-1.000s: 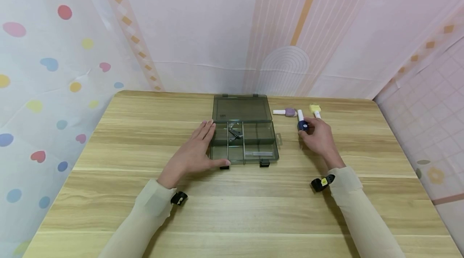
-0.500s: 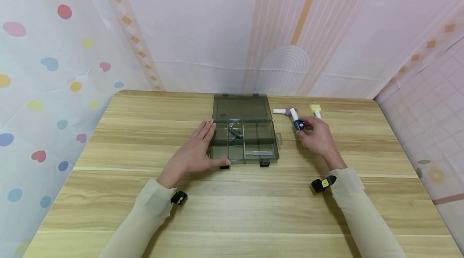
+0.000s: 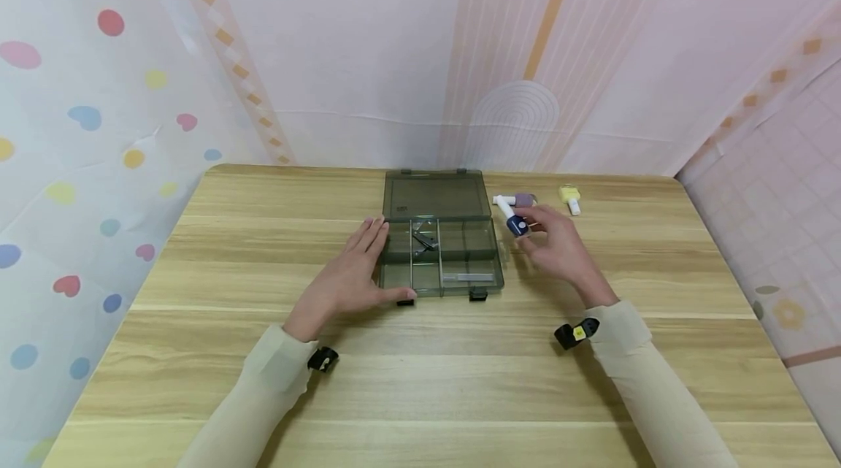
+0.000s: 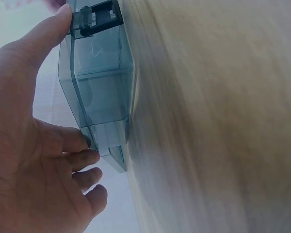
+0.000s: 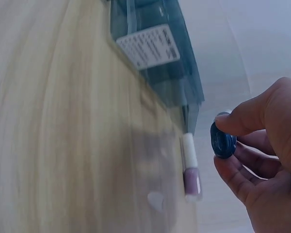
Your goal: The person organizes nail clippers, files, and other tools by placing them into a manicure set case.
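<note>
A smoky clear compartment box lies on the table with its lid folded back. Against its left side rests my left hand, fingers extended along the wall and thumb at the front edge near a black latch. My right hand pinches a dark blue nail polish bottle with a white cap, held above the table just right of the box. Inside the box sit a nail clipper in a middle compartment and a clear flat strip at the front right.
Behind the held bottle, a purple nail polish bottle with a white cap lies on its side. Farther right lies a yellow nail polish bottle. A patterned cloth hangs behind the wooden table.
My right hand has lifted the blue nail polish bottle and carried it left toward the box, tilting its cap leftward. The left hand stays on the box.
</note>
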`<state>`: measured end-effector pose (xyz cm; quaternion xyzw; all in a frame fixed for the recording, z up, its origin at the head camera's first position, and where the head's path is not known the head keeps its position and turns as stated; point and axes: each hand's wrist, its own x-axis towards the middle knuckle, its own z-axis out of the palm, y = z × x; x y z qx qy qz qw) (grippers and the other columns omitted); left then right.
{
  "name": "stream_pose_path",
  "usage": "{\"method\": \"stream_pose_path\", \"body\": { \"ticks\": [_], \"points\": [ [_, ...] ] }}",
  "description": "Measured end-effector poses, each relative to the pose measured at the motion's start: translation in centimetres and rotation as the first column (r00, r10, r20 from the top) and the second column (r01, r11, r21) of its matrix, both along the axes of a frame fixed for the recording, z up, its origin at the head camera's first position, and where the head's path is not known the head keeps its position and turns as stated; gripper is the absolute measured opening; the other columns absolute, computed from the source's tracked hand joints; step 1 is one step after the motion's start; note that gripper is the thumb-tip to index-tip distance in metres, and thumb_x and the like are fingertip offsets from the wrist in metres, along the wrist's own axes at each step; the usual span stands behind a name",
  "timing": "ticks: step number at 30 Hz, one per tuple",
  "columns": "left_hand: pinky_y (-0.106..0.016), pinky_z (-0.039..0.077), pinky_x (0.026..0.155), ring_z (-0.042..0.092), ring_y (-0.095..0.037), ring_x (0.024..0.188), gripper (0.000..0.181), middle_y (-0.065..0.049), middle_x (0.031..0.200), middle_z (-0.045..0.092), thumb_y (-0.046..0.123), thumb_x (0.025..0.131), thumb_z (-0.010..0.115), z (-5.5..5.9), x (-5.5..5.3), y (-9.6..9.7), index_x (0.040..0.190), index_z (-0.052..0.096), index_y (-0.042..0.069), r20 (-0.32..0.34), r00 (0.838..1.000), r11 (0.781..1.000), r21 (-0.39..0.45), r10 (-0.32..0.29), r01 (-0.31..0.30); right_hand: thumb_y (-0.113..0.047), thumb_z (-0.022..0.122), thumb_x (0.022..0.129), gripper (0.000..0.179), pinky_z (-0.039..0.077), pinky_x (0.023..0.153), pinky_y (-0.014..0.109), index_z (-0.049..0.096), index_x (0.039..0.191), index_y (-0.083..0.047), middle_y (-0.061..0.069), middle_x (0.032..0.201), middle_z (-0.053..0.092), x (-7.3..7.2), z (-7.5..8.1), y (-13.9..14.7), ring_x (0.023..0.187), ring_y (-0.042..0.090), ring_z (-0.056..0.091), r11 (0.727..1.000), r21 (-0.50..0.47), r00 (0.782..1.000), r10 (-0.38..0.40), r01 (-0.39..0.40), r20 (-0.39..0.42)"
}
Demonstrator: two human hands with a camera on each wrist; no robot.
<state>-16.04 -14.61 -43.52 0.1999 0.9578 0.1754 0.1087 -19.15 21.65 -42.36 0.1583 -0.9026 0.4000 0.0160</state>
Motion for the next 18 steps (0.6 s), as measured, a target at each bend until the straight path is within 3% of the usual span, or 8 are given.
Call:
{"method": "stream_pose_path", "body": {
  "ticks": [6,18],
  "points": [
    [-0.051,0.018,0.130,-0.003,-0.030,0.162,0.131,-0.010,0.175,-0.001,0.087,0.077,0.061,0.0,0.0,0.0,0.165,0.007,0.005,0.002,1.000,1.000,0.002,0.001,-0.001,0.007,0.069,0.088,0.051,0.056,0.101,0.051,0.062,0.138,0.000,0.021,0.130,0.064,0.3,0.7,-1.5,0.112,0.038,0.065,0.997,0.041,0.998,0.064,-0.062,-0.030],
    [-0.050,0.019,0.130,-0.003,-0.030,0.162,0.131,-0.010,0.175,-0.001,0.086,0.077,0.061,0.0,0.1,0.0,0.165,0.007,0.005,-0.002,1.000,1.000,0.005,0.002,-0.002,0.008,0.069,0.089,0.046,0.058,0.098,0.049,0.064,0.135,0.000,0.019,0.137,0.062,0.3,1.3,-3.8,0.115,0.035,0.066,0.981,0.100,0.981,0.174,-0.166,-0.082]
  ]
}}
